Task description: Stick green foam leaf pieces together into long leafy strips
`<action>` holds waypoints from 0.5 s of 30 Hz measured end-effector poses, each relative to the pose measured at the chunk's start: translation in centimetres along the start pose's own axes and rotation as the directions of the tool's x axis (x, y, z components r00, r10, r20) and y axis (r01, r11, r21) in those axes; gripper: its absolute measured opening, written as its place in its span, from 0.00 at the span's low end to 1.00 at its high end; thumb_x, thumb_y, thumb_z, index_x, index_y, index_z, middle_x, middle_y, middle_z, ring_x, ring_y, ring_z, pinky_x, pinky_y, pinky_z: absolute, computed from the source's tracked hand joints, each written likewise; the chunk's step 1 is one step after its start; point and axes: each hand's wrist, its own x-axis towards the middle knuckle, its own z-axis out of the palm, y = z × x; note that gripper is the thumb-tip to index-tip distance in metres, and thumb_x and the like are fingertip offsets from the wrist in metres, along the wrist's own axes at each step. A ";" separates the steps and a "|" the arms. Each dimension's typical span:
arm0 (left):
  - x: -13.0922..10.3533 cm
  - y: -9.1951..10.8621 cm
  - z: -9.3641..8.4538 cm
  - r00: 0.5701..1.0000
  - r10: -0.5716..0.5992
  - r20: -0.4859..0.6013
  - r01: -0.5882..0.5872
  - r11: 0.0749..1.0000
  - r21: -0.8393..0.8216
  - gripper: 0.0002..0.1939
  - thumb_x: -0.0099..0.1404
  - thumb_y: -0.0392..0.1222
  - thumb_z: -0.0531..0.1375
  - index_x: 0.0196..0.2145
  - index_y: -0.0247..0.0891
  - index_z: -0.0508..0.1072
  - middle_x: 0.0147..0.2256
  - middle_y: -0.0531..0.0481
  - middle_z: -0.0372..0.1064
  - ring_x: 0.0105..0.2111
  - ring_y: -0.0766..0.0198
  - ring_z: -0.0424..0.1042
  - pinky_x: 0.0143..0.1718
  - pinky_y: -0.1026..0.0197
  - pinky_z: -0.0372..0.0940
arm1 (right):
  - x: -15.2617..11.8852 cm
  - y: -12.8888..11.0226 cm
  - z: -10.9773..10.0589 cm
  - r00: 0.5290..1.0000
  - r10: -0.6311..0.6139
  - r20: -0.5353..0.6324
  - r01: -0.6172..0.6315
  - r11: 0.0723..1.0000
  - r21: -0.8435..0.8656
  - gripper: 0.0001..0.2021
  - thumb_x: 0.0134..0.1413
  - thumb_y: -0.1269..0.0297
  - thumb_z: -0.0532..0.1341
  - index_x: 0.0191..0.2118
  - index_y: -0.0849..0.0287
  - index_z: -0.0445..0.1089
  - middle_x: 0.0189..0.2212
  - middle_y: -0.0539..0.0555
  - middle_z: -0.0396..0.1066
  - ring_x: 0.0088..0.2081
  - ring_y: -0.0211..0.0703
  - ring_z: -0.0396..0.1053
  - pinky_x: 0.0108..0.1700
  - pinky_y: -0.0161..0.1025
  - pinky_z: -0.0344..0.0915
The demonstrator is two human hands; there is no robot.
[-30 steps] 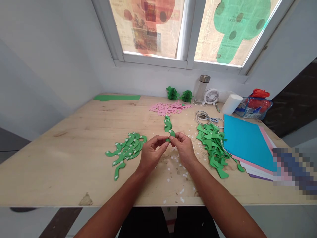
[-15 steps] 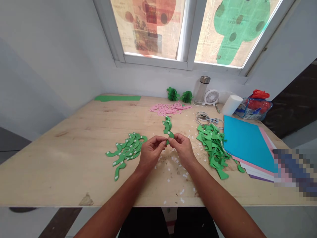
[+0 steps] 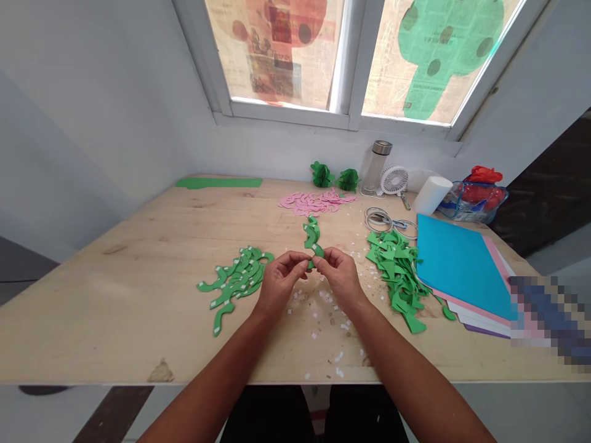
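My left hand (image 3: 282,280) and my right hand (image 3: 342,275) meet over the middle of the table, fingers and thumbs pinched together on a wavy green cutout (image 3: 317,249). Its lower end is partly hidden by my fingertips. A small white square shows on it. Just beyond lie more curved green cutouts (image 3: 312,230), overlapping; I cannot tell whether they are joined to the held one. Left of my left hand is a pile of wavy green cutouts (image 3: 244,274) bearing white squares. Tiny white paper bits (image 3: 339,357) are scattered under and in front of my hands.
Green scraps (image 3: 399,277) lie at the right beside stacked coloured sheets, a blue sheet (image 3: 462,264) on top. Tape rolls and scissors (image 3: 379,218), pink cutouts (image 3: 309,202), green paper ornaments (image 3: 322,175), a bottle (image 3: 375,169) and a small fan (image 3: 394,181) stand or lie farther back.
Both hands stay at the same spot, still pinching the green cutout. My fingertips have shifted very slightly; the piles look unchanged.
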 end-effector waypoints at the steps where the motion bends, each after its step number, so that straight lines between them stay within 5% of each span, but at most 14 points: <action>1: 0.0 -0.1 0.0 1.000 -0.002 0.001 0.002 1.000 -0.003 0.08 0.54 0.43 0.63 0.30 0.36 0.74 0.27 0.50 0.70 0.25 0.66 0.69 0.28 0.63 0.66 | 0.0 0.0 0.0 1.000 0.005 -0.003 -0.005 1.000 0.005 0.09 0.41 0.59 0.65 0.25 0.60 0.69 0.20 0.47 0.66 0.24 0.35 0.61 0.29 0.34 0.57; 10: 0.2 -0.4 0.0 1.000 -0.021 0.009 0.021 1.000 -0.015 0.11 0.55 0.46 0.63 0.33 0.36 0.74 0.26 0.51 0.70 0.24 0.67 0.68 0.29 0.63 0.66 | 0.2 0.1 -0.4 0.996 0.084 -0.003 -0.083 0.990 0.113 0.10 0.38 0.59 0.67 0.24 0.59 0.69 0.20 0.47 0.66 0.23 0.34 0.59 0.29 0.35 0.55; 15: -0.1 -0.1 0.1 0.997 0.074 0.005 -0.074 0.992 0.101 0.12 0.54 0.44 0.64 0.36 0.38 0.74 0.32 0.50 0.70 0.30 0.66 0.69 0.31 0.64 0.66 | 0.2 0.0 -0.3 0.998 0.067 -0.019 -0.065 0.994 0.092 0.09 0.39 0.59 0.66 0.25 0.59 0.69 0.19 0.46 0.65 0.23 0.34 0.57 0.28 0.35 0.55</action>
